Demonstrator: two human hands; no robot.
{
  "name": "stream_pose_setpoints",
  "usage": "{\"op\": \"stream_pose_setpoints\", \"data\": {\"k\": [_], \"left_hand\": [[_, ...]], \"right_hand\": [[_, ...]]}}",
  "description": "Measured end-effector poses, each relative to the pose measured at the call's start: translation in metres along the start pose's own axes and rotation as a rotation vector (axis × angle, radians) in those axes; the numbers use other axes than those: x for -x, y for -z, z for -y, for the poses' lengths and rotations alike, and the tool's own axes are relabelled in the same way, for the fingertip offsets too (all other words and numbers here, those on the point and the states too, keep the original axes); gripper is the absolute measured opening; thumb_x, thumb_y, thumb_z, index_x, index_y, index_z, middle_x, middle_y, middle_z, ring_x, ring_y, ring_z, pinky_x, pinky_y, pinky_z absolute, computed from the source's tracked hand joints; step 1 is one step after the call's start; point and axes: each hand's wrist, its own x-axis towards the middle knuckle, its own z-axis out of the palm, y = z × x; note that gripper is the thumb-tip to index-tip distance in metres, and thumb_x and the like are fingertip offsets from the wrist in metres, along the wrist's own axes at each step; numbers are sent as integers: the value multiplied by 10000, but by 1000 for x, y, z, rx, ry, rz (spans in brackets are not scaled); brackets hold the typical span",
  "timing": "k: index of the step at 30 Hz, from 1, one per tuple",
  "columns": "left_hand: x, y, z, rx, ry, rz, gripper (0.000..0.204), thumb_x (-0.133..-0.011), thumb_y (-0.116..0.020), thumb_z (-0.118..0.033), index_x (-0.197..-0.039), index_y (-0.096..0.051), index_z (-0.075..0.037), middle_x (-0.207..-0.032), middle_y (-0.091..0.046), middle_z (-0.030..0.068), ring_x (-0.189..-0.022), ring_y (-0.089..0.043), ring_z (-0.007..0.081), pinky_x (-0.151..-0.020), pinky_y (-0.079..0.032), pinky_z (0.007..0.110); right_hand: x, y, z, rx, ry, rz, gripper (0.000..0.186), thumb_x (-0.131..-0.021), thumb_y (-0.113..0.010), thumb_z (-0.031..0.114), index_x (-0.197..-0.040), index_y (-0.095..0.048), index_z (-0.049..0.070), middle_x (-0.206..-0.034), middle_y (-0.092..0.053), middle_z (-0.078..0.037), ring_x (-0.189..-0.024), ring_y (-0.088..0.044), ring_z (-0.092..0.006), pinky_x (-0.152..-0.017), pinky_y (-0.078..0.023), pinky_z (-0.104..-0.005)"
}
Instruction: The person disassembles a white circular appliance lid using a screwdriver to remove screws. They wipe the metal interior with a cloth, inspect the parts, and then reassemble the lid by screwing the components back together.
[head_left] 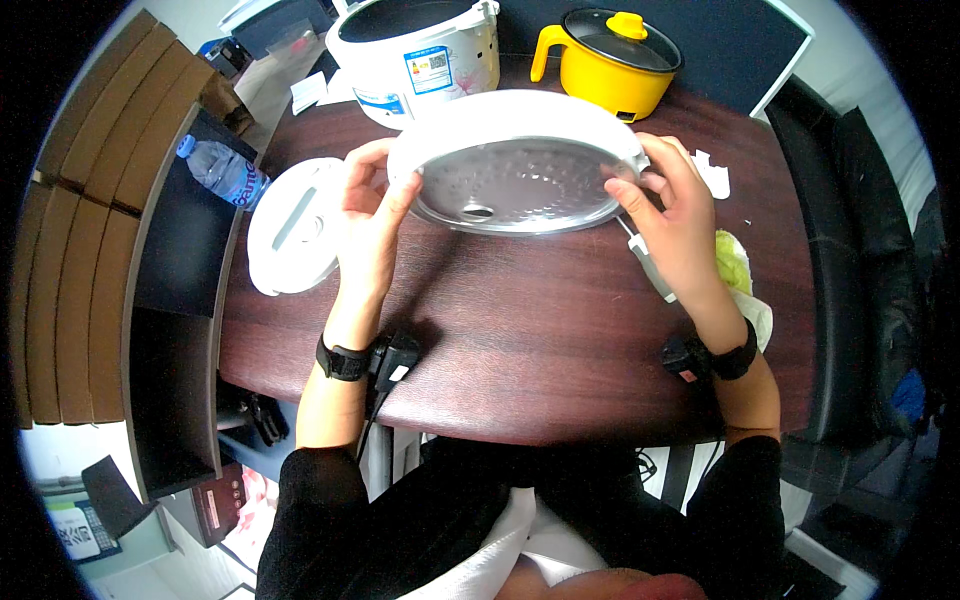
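My left hand and my right hand hold a round white-rimmed lid by its two sides, raised over the table. It is tilted so that its shiny, dimpled inner plate faces me, with a dark hole near the lower left of the plate. My thumbs press on the near side of the rim, while the other fingers curl behind it, partly hidden. Left of my left hand lies a white oval cover with a long grey recess. Beyond the lid stands a white rice cooker, its top uncovered.
A yellow pot with a glass lid stands at the back right of the dark wooden table. By my right forearm lie a white and green cloth and a grey-white strip. At left are a water bottle and cardboard boxes.
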Motion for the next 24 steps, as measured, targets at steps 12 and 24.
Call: {"op": "stream_pose_setpoints", "data": {"k": [12, 24], "left_hand": [[-4, 0, -7, -438, -292, 328, 371, -630, -802, -175, -929, -636, -30, -899, -642, 87, -881, -612, 205, -777, -480, 309], [1, -3, -17, -537, -637, 259, 257, -655, -759, -102, -847, -615, -10, -822, -648, 109, -807, -640, 258, -755, -508, 356]], "right_hand": [[3, 0, 17, 325, 323, 52, 346, -674, -720, 70, -988, -578, 53, -933, -557, -91, -845, -546, -274, -727, -453, -353], [1, 9, 18, 319, 537, 27, 352, -611, -728, 45, -940, -608, 73, -917, -565, -71, -875, -547, -272, -756, -469, -364]]}}
